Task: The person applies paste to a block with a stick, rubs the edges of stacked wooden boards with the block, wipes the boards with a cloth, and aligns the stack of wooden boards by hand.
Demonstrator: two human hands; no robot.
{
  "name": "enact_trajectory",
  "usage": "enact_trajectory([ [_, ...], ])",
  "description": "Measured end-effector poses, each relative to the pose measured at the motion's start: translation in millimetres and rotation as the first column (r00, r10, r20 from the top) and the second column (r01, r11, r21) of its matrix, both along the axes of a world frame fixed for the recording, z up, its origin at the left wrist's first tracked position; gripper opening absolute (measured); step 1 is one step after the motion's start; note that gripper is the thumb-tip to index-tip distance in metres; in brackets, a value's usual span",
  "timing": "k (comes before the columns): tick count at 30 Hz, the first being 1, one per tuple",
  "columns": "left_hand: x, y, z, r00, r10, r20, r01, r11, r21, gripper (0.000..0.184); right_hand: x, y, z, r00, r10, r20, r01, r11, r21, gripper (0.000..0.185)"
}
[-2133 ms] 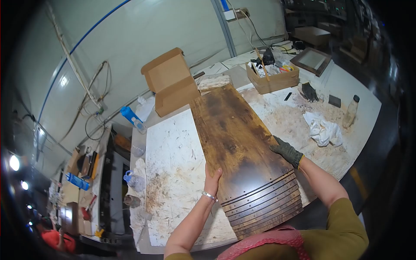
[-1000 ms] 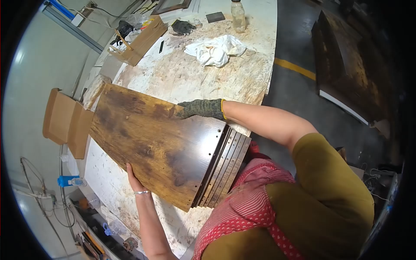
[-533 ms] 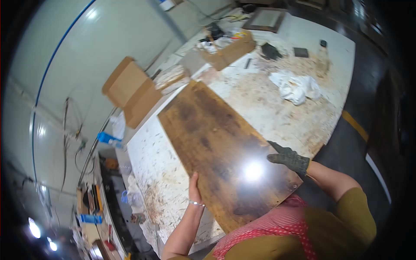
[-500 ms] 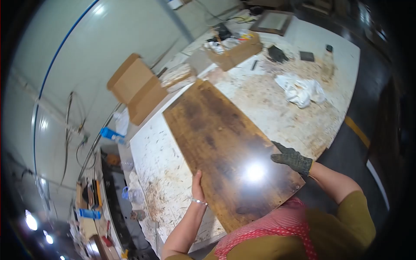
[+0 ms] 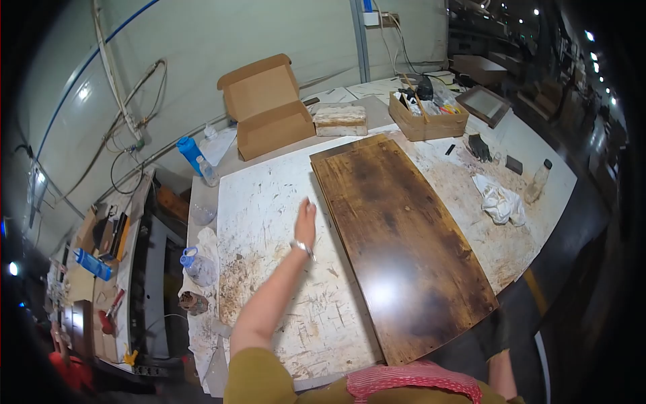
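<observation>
A brown wood-patterned board [image 5: 410, 236] with a glossy, dark-blotched surface lies on the white worktable [image 5: 269, 195]. A second brown edge shows under its far left end. My bare left hand [image 5: 306, 225], with a bracelet at the wrist, is over the table just left of the board and apart from it. Its fingers reach forward, loosely extended, with nothing plainly held. My right hand [image 5: 496, 333], in a dark glove, hangs low beyond the board's near right corner. Shadow hides its fingers, so its grip and any contact with the board cannot be made out.
Along the back are an open cardboard box [image 5: 269, 111], a whitish block [image 5: 341, 120] and a filled carton [image 5: 431, 124]. At right lie a dark glove [image 5: 479, 147], a white cloth [image 5: 501, 202] and a bottle [image 5: 538, 182]. Bottles, including a blue one [image 5: 190, 155], line the left edge.
The board, earlier tilted between both hands, now lies flatter on the table. My left hand has let go of its left edge. My right hand has dropped from its right edge. The view has turned.
</observation>
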State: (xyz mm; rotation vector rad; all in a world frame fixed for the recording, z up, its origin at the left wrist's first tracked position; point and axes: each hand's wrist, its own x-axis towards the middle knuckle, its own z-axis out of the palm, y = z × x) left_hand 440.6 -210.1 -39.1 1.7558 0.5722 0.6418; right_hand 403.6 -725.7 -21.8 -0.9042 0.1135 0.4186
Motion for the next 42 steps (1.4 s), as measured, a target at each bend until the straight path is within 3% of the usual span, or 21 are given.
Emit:
enact_trajectory([
  [2, 35, 54, 2, 0.999, 0.049, -0.007, -0.046, 0.972, 0.232, 0.052, -21, 18, 0, 0.998, 0.027, -0.055, -0.028, 1.000, -0.009, 0.063],
  [3, 49, 68, 12, 0.997, 0.077, -0.023, -0.068, 0.961, 0.268, 0.052, -27, 23, -2, 0.992, 0.052, -0.117, -0.053, 0.999, 0.000, 0.073],
  [6, 98, 100, 18, 0.995, 0.096, -0.024, -0.079, 0.919, 0.387, 0.054, -33, 33, 6, 0.967, -0.021, -0.253, 0.026, 1.000, 0.014, 0.078],
  [10, 173, 133, 5, 0.992, 0.101, -0.071, -0.046, 0.835, 0.549, 0.056, -27, 67, 26, 0.979, -0.014, -0.204, 0.015, 1.000, 0.000, 0.080],
  [11, 185, 137, 2, 0.993, 0.086, -0.076, -0.032, 0.844, 0.535, 0.056, -27, 67, 24, 0.975, -0.038, -0.218, 0.037, 0.999, -0.009, 0.081],
  [14, 200, 133, 4, 0.905, -0.017, -0.425, 0.259, 0.815, 0.518, 0.060, -21, 51, 5, 0.956, -0.102, -0.275, 0.102, 0.995, -0.013, 0.079],
  [17, 199, 131, 26, 0.821, -0.021, -0.571, 0.379, 0.768, 0.517, 0.061, -21, 68, 19, 0.945, -0.120, -0.304, 0.121, 0.993, -0.015, 0.076],
  [21, 203, 138, 23, 0.835, -0.038, -0.549, 0.384, 0.754, 0.533, 0.065, -21, 78, 21, 0.952, -0.163, -0.260, 0.153, 0.987, -0.058, 0.072],
  [22, 203, 138, 26, 0.813, -0.112, -0.571, 0.427, 0.781, 0.455, 0.070, -21, 77, 22, 0.951, -0.163, -0.262, 0.151, 0.986, -0.065, 0.072],
  [25, 198, 126, 12, 0.855, -0.177, -0.487, 0.431, 0.765, 0.479, 0.071, -23, 79, 22, 0.943, -0.183, -0.277, 0.191, 0.982, -0.001, 0.069],
  [29, 180, 121, 21, 0.778, -0.313, -0.545, 0.557, 0.745, 0.368, 0.071, -19, 83, 25, 0.941, -0.173, -0.290, 0.184, 0.983, 0.009, 0.069],
  [30, 179, 123, 12, 0.815, -0.415, -0.405, 0.542, 0.794, 0.277, 0.068, -17, 83, 26, 0.939, -0.170, -0.297, 0.184, 0.983, 0.017, 0.069],
  [32, 186, 132, -9, 0.877, -0.430, -0.212, 0.476, 0.833, 0.281, 0.062, -15, 83, 33, 0.931, -0.157, -0.329, 0.183, 0.982, 0.050, 0.069],
  [33, 188, 134, -12, 0.850, -0.420, -0.318, 0.484, 0.861, 0.156, 0.058, -14, 82, 36, 0.922, -0.150, -0.357, 0.185, 0.981, 0.064, 0.069],
  [34, 182, 125, -14, 0.887, -0.391, -0.245, 0.391, 0.919, -0.051, 0.059, -12, 81, 40, 0.909, -0.146, -0.391, 0.195, 0.977, 0.088, 0.069],
  [35, 198, 150, -38, 0.838, -0.513, -0.184, 0.456, 0.845, -0.279, 0.060, -11, 76, 42, 0.922, -0.127, -0.366, 0.145, 0.989, 0.021, 0.070],
  [36, 236, 200, -97, 0.777, -0.616, -0.130, 0.569, 0.776, -0.272, 0.060, -8, 69, 36, 0.930, -0.119, -0.349, 0.107, 0.993, -0.054, 0.070],
  [37, 210, 166, -52, 0.760, -0.648, -0.054, 0.542, 0.677, -0.498, 0.058, -15, 55, 22, 0.917, -0.131, -0.377, 0.119, 0.991, -0.055, 0.070],
  [38, 224, 185, -75, 0.707, -0.704, 0.066, 0.641, 0.600, -0.478, 0.061, -18, 42, 10, 0.909, -0.112, -0.401, 0.104, 0.994, -0.043, 0.070],
  [39, 234, 197, -92, 0.740, -0.672, 0.013, 0.615, 0.669, -0.417, 0.065, -22, 36, 7, 0.914, -0.185, -0.362, 0.186, 0.982, -0.032, 0.070],
  [42, 214, 177, -58, 0.690, -0.719, -0.080, 0.604, 0.634, -0.483, 0.076, -26, 38, 11, 0.898, -0.164, -0.408, 0.161, 0.986, -0.043, 0.070],
])
